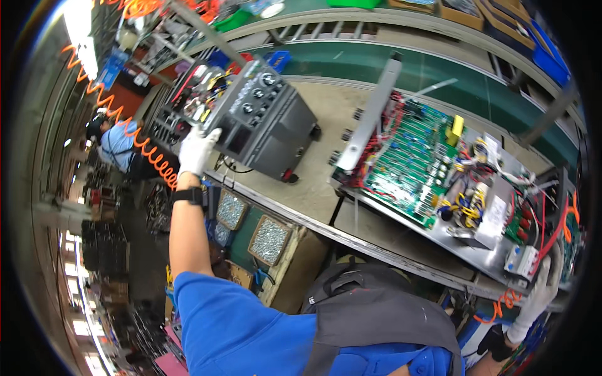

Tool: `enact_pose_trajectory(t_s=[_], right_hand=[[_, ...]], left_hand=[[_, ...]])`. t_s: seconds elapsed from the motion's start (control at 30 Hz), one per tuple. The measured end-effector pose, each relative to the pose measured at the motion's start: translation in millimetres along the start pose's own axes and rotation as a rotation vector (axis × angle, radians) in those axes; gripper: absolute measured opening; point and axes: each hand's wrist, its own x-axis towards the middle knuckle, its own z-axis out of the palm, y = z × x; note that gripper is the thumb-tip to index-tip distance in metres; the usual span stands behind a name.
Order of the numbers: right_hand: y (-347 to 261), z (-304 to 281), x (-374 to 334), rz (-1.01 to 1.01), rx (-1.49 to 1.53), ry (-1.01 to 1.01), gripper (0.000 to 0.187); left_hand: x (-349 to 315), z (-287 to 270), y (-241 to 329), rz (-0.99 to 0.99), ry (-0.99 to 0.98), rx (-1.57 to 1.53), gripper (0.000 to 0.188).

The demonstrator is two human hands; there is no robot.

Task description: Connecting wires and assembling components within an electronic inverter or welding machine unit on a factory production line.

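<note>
Left hand (197, 150): gloved, gripping the front corner of the grey cased unit (266, 122) on the worktop (313, 188).
Right hand (539, 297): gloved, closed around the open chassis (439, 182) edge, near right.

I wear white cloth gloves on my left hand (197, 150) and right hand (540, 294), a black band on each wrist, a bright blue short-sleeved shirt, and a dark grey apron with a few pale smudges over my chest.
</note>
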Motion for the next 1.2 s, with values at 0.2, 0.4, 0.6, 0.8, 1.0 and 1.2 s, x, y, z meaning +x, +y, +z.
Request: enact_pose_trajectory(t_s=[0.2,0.4,0.6,0.8,1.0,1.2], right_hand=[[15.7,0.9,1.1,-0.017,0.056,0.005,0.054],[28.9,-3.8,4.0,0.075,-0.042,-0.010,0.058],[54.3,-12.8,13.3,0.051,-0.168,-0.053,0.061],[81.1,-23.1,29.6,0.019,-0.231,-0.105,0.060],[84.3,-33.0,39.4,0.107,-0.229,-0.165,0.058],[94.1,-38.2,43.2,0.024,-0.249,-0.208,0.056]], left_hand=[[9.1,30.5,-9.4,0.111,0.070,0.302,0.043],[22.7,21.2,-9.7,0.215,0.101,0.272,0.037],[41.8,10.5,-23.8,0.198,-0.021,0.167,0.033],[63.5,9.2,-55.3,0.305,-0.081,-0.118,0.039],[55.5,7.7,-64.2,0.320,-0.112,-0.250,0.034],[57.9,21.2,-76.2,0.421,-0.085,-0.573,0.030]])
